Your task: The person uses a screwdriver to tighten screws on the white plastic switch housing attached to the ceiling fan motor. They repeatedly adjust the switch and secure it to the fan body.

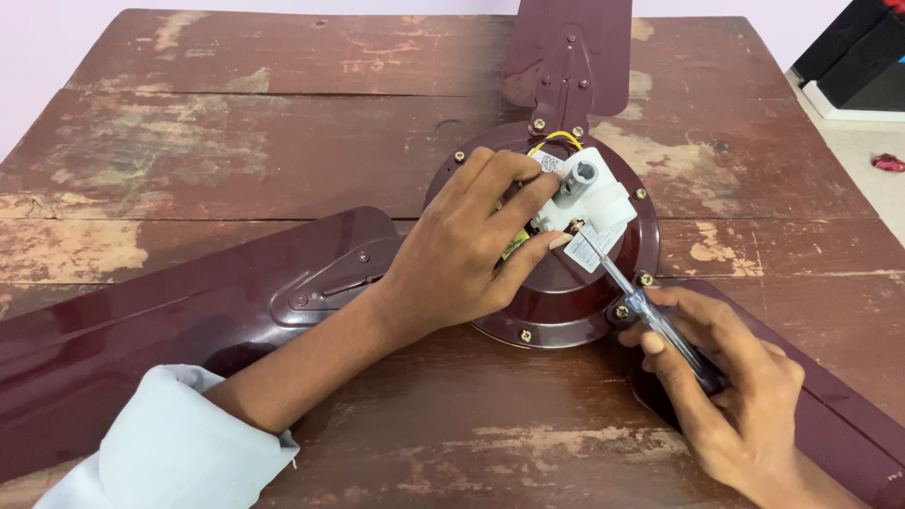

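Note:
A maroon ceiling fan lies on a worn wooden table [236, 141], its round motor housing [633, 247] in the middle with three blades spreading out. My left hand [467, 250] rests on the housing and grips the white plastic block [589, 198] around the central shaft. My right hand [731, 396] holds a screwdriver [641, 306] with a clear handle. Its tip touches a screw on the white block beside my left thumb. Yellow wires [556, 139] curl behind the block.
One blade [170, 320] runs to the lower left under my left forearm, another [570, 52] points to the far edge, and a third [848, 415] lies under my right hand. Black objects [858, 57] stand on the floor at the upper right.

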